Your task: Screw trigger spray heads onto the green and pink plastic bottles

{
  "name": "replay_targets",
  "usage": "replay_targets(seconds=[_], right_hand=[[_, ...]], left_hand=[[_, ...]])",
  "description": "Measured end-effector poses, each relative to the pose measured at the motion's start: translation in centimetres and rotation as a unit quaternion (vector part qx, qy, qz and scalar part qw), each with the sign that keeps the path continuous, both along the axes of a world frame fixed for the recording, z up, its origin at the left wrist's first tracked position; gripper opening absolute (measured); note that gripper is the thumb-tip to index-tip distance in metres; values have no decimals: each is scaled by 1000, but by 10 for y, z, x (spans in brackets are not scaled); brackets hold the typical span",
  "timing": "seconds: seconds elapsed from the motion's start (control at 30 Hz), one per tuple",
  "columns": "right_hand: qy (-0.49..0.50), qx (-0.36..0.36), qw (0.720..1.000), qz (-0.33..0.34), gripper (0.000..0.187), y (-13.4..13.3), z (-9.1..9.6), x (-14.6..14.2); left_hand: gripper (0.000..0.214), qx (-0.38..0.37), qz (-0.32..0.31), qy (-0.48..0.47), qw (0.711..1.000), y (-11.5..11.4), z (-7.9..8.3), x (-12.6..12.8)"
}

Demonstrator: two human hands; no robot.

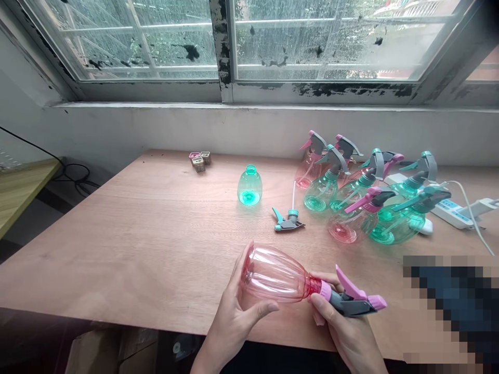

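Note:
A clear red spray bottle lies sideways above the table's front edge, its base to the left. My left hand is wrapped around the base end, thumb along the near side. At the neck, the fingers and thumb of my right hand grip around the pink collar. The grey and pink trigger sprayer sits on the neck and points right. A small pink piece shows under my right thumb; I cannot make out what it is. Beyond them lie a loose teal and grey trigger sprayer and an open green bottle.
Several red and green spray bottles with sprayers stand at the right back. A white power strip with a cable is beside them. Small square pieces sit at the back left of the wooden table. A window is behind.

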State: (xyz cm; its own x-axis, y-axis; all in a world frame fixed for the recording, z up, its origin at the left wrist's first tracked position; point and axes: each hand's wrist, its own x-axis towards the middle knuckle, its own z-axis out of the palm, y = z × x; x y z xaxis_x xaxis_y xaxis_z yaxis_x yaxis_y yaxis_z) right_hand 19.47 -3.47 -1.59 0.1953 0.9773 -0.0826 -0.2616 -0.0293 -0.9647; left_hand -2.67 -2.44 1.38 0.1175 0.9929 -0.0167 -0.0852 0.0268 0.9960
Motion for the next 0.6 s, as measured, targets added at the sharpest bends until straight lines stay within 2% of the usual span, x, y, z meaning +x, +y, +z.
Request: replay_targets(seconds=[0.2,0.3,0.4,0.5,0.6], right_hand=[[53,-3,998,16,34,1,4,-3],[56,5,998,20,33,1,5,-3],[45,9,999,25,33,0,4,-3],[36,6,999,26,34,0,4,-3],[44,10,999,22,32,1,5,-3]], left_hand=[[81,6,12,25,1000,1,0,4],[92,4,19,33,999,-1,-1,4],[99,0,-2,21,1000,-2,0,3],[92,2,-3,16,1000,-1,1,1],[85,23,15,64,998,2,1,1]])
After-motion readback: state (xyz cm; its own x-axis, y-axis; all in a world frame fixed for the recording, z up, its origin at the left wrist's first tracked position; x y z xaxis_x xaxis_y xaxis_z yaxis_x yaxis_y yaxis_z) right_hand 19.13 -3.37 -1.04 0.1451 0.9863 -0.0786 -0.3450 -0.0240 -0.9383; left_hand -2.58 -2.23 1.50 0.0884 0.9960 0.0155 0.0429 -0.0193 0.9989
